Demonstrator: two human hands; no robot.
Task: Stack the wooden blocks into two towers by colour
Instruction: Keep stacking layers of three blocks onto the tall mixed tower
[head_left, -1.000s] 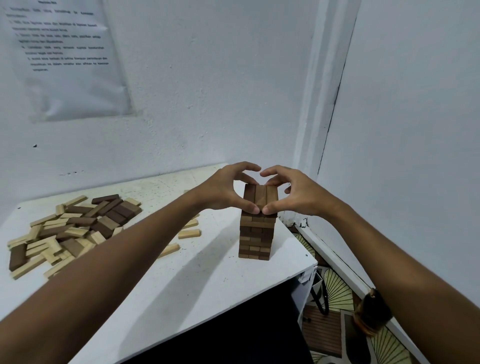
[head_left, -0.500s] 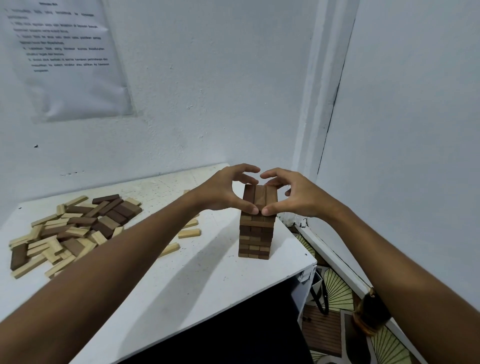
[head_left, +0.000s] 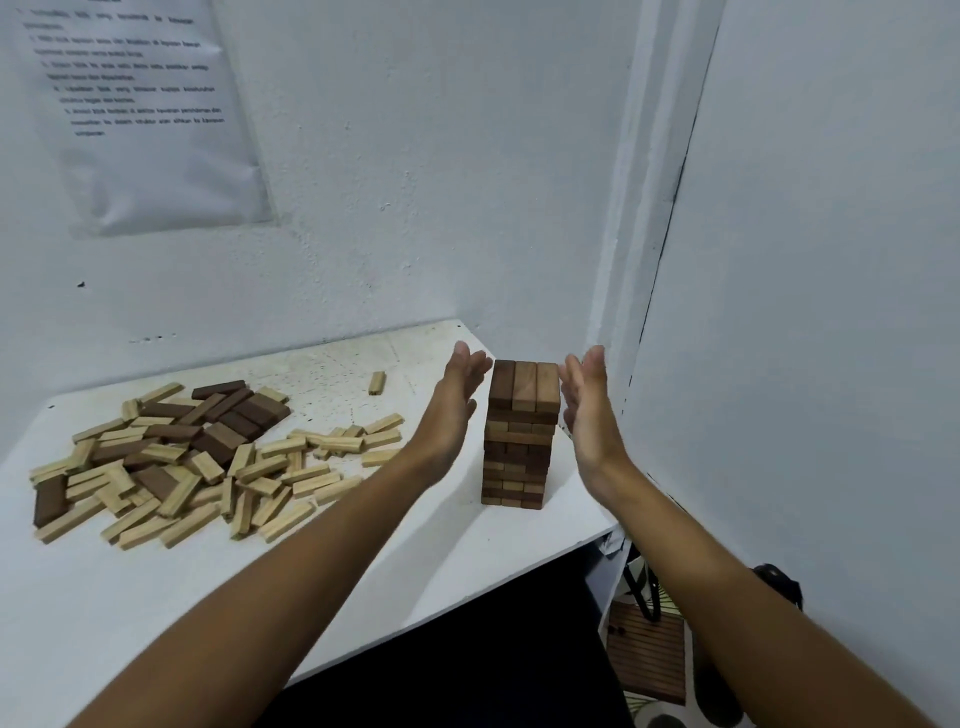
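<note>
White table (head_left: 156, 597) pushed into a corner of pale walls. Near its right end, a brown tower (head_left: 521, 434) of dark wooden blocks, standing straight, three blocks side by side on top.

To the left, well apart from the tower, a messy pile of loose blocks (head_left: 182, 462), light ones all around and dark ones mostly at the back and middle. One light block (head_left: 376, 383) alone, farther back on the table. Nothing lying between pile and tower. Up on the wall, a paper sheet (head_left: 145, 114) with small print, too blurry to read. Down past the table's right edge, a bit of floor with a wooden slatted thing (head_left: 647, 657).

Left hand (head_left: 457, 400) flat and open, fingers straight, just beside the tower's left side. Right hand (head_left: 587, 402) the same on the right side, very close to the top blocks; cannot tell if touching. Both palms facing the tower, holding nothing.
</note>
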